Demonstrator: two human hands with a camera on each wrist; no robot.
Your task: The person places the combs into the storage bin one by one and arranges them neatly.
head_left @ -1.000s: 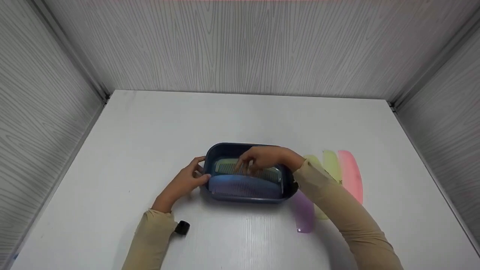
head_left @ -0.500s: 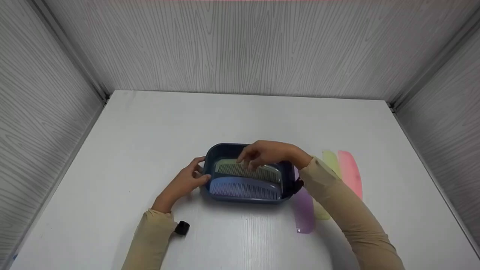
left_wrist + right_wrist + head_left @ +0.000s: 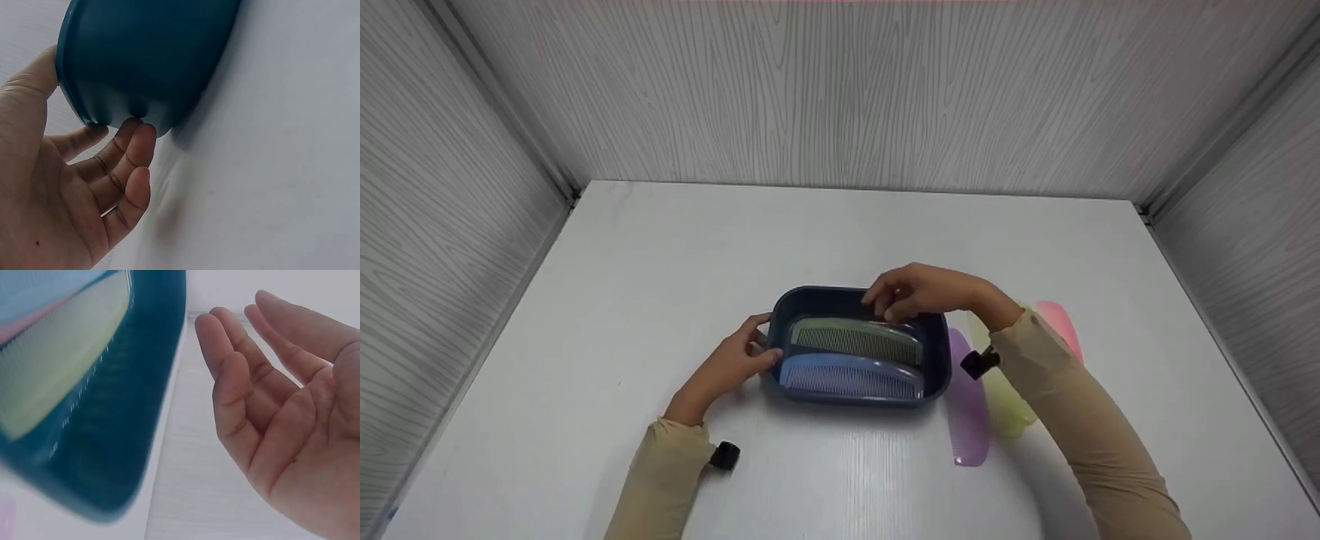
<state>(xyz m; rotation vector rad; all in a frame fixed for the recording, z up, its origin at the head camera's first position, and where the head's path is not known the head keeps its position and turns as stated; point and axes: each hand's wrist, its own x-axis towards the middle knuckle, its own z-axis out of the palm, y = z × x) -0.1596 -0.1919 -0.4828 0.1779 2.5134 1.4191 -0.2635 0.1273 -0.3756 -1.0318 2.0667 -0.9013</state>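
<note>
A dark blue plastic basin (image 3: pixel 936 352) stands on the table. Inside it lie a green comb (image 3: pixel 855 335) and, nearer the front, a blue comb (image 3: pixel 851 375). My left hand (image 3: pixel 733 364) grips the basin's left end, thumb and fingers against its rim and outer wall (image 3: pixel 140 67). Over the basin's back right rim hovers my right hand (image 3: pixel 926 291), fingers loosely bent with nothing in them. In the right wrist view this hand (image 3: pixel 275 399) is seen beside the basin, palm bare, and a pinkish strip shows between the two combs.
Right of the basin a purple comb (image 3: pixel 969 420) lies on the table, with yellow-green combs (image 3: pixel 1006 401) beside it and a pink comb (image 3: pixel 1059 322) farther right. My right forearm (image 3: pixel 1080 405) partly covers them. Panelled walls (image 3: pixel 840 97) enclose the back and sides.
My right hand has risen out of the basin and moved back and to the right, uncovering the green comb. My left hand and the basin have stayed in place.
</note>
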